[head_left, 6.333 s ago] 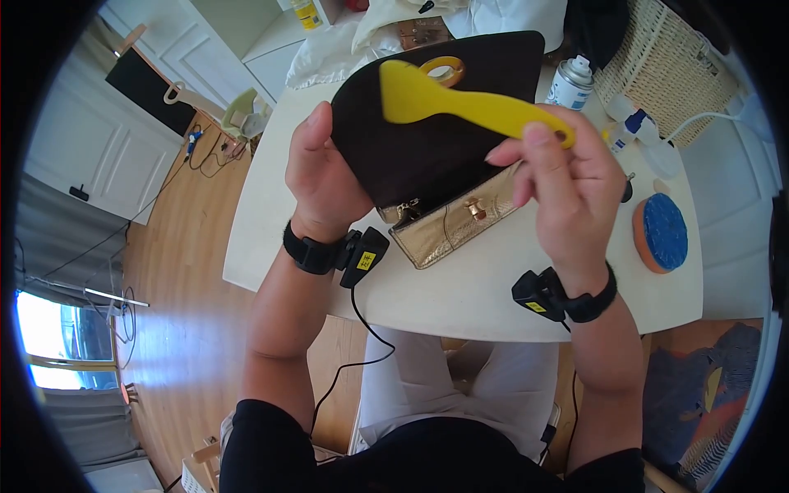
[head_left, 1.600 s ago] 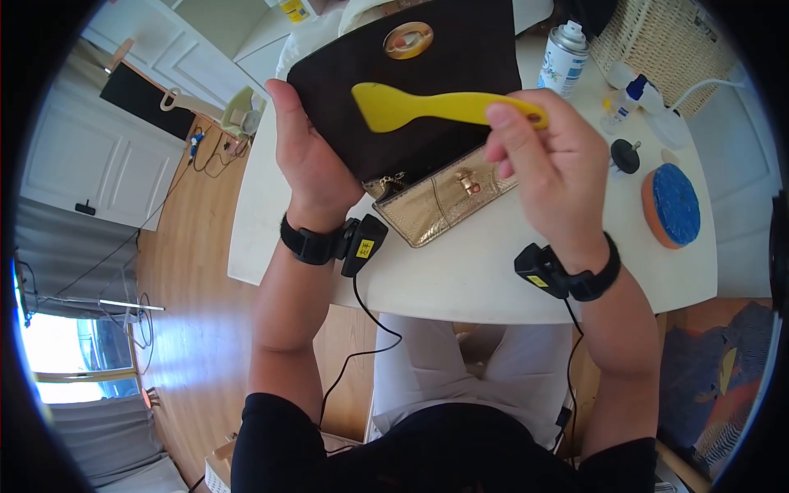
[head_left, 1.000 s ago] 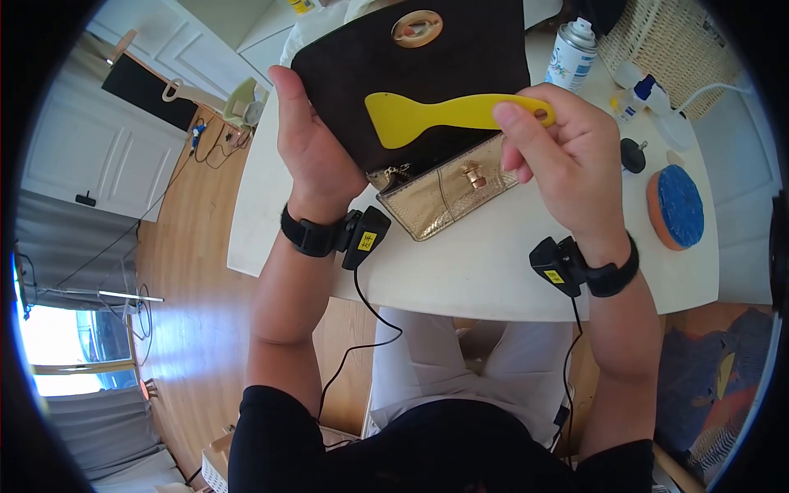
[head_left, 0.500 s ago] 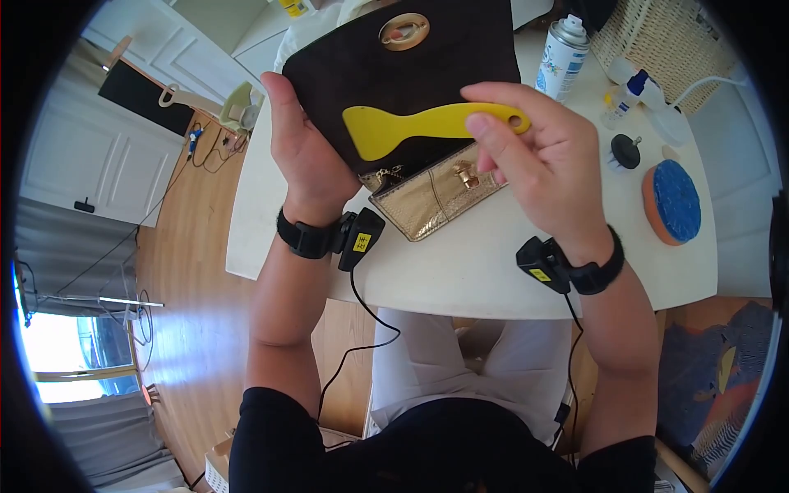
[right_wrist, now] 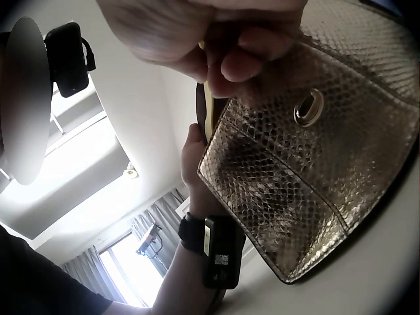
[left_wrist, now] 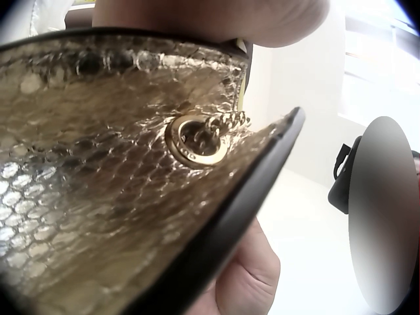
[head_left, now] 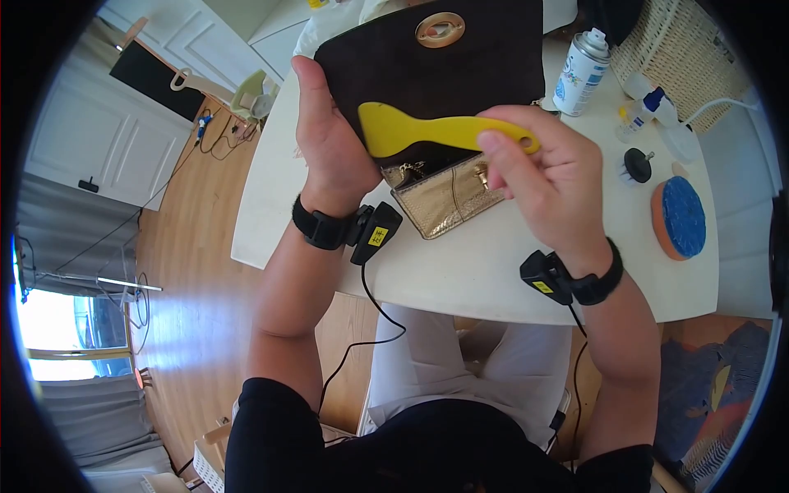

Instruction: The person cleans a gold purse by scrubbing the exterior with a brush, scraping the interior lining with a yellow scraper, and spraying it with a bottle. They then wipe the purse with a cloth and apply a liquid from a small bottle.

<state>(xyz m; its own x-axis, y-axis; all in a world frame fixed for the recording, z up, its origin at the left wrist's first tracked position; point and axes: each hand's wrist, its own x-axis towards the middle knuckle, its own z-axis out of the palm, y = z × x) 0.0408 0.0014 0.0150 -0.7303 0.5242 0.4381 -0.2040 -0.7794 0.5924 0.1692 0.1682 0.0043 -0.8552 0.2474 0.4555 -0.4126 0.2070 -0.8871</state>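
Observation:
A handbag's dark flap [head_left: 427, 70] stands raised, with an oval metal ring near its top. Its gold, scale-textured front [head_left: 440, 201] lies below; a chain on a ring [left_wrist: 197, 141] shows in the left wrist view. The left hand [head_left: 335, 152] supports the flap's left side, thumb straight up along the edge, other fingers hidden behind. Between thumb and fingers the right hand [head_left: 555, 177] pinches the handle of a yellow scraper [head_left: 427, 133]. The scraper's blade points left, in front of the flap's lower part; whether it touches is unclear.
On the white table [head_left: 493, 283], to the right, stand a spray can [head_left: 582, 74], a small bottle [head_left: 637, 115], a black round piece [head_left: 637, 164] and a blue-and-orange round pad [head_left: 680, 218]. A woven basket [head_left: 674, 49] is at the back right.
The scraper has shifted lower against the flap, its blade nearer the left hand. The right index finger has drawn in towards the handle. The head view has shifted slightly.

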